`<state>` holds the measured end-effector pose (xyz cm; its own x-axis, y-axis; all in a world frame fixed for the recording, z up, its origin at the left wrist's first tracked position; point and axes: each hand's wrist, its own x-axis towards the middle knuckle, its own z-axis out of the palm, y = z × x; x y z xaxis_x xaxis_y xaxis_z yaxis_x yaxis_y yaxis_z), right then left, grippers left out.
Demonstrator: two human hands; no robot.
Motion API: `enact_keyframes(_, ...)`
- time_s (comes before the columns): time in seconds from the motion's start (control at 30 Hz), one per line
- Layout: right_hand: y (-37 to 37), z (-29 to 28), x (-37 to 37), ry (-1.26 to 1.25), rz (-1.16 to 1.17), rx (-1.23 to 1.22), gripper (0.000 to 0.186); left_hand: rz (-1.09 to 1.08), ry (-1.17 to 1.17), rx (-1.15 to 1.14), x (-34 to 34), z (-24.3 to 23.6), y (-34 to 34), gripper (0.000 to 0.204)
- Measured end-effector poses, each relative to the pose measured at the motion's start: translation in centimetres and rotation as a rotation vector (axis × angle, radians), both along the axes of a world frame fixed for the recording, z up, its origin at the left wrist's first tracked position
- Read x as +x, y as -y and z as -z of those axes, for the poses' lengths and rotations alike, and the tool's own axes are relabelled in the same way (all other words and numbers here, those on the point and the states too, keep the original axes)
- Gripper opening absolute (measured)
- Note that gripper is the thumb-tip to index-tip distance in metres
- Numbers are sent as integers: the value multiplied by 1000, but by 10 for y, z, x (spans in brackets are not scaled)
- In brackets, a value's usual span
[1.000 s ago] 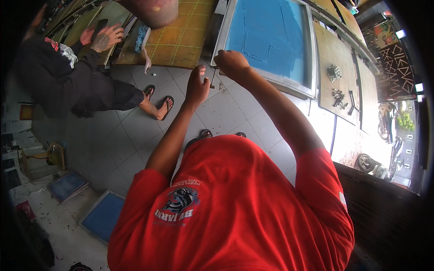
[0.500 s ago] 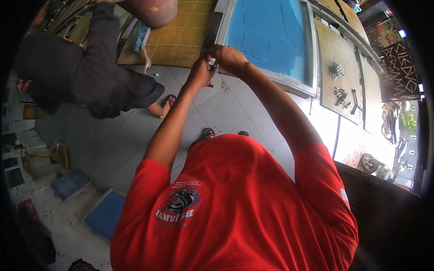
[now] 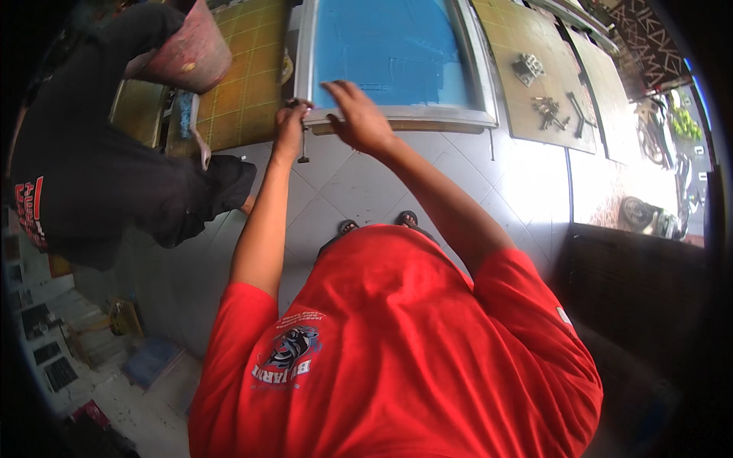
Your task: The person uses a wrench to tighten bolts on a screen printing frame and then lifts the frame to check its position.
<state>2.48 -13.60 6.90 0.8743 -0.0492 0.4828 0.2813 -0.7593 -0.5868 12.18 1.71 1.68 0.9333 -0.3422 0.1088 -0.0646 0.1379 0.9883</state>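
here, the left hand point(image 3: 289, 131) pinches a metal clamp point(image 3: 303, 145) at the blue screen frame's point(image 3: 447, 114) near left corner — the right hand point(image 3: 362, 124), fingers spread wide, is over the near edge.

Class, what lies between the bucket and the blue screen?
In the head view, a gridded board stretches right from the bucket; a small yellowish thing and a dark strip come next, before the screen.

Dull metal frame point(image 3: 439, 114), matt cloth shirt point(image 3: 397, 328), glossy tiles point(image 3: 454, 168)
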Motion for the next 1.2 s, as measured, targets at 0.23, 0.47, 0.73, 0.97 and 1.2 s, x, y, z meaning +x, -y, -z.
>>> enact_keyframes(0.23,206,53,-73,-141,1085,-64,50,-266,-159,-128,8,4,13,54)
enact_keyframes(0.47,235,66,-80,-469,1015,182,57,-339,-215,-165,1,-8,20,43)
enact_keyframes(0.73,230,64,-82,-426,1035,158,51,-437,-176,-171,3,-6,27,42)
enact_keyframes(0.97,235,68,-83,-392,1014,174,51,-572,-214,-123,-1,-15,36,42)
enact_keyframes(1.2,237,71,-83,-404,1048,189,50,-595,-223,-141,1,-18,42,40)
